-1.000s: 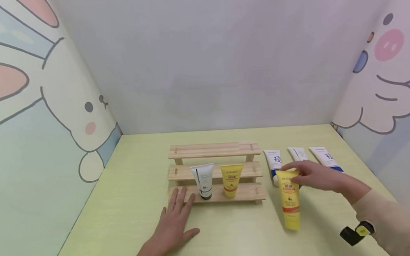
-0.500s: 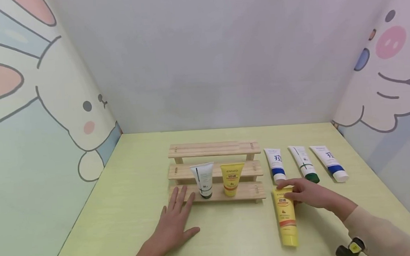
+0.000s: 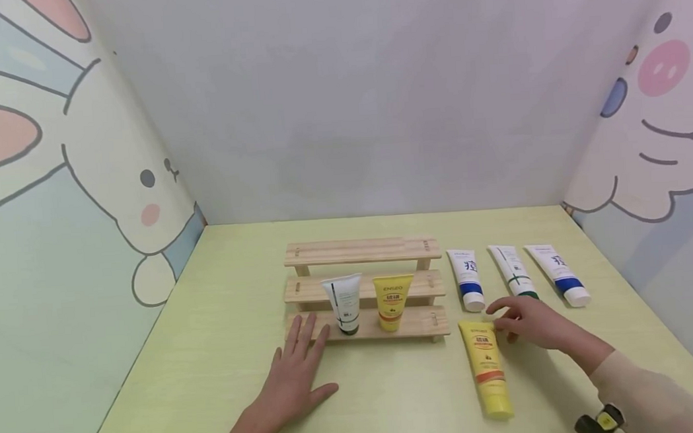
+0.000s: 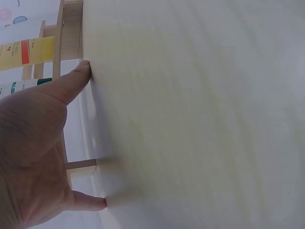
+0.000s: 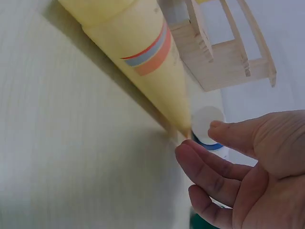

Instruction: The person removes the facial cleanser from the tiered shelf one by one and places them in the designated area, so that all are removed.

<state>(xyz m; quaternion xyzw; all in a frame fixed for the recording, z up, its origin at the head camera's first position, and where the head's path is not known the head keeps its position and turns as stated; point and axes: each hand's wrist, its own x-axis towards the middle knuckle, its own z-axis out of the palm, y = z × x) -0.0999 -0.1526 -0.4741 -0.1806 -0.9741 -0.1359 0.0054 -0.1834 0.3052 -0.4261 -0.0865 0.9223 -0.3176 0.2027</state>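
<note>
A large yellow tube point(image 3: 487, 370) lies on the table to the right of a three-tier wooden stand point(image 3: 362, 251). Just right of its flat crimped end is my right hand point(image 3: 532, 322), fingers loosely bent, holding nothing; the right wrist view shows thumb and fingers apart close to that end. My left hand point(image 3: 293, 379) is spread flat, its fingertips at the left front of the lowest tier. On that tier stand a white tube point(image 3: 345, 304) with a dark cap and a small yellow tube point(image 3: 393, 302), both cap down.
Behind my right hand lie two white-and-blue tubes, a left one point(image 3: 466, 279) and a right one point(image 3: 558, 274), with a white-and-green tube point(image 3: 513, 271) between them. Walls enclose the table at the back and both sides.
My right hand lowered the large yellow tube toward the front onto the table, then let go and drew slightly right. My left hand has stayed in place.
</note>
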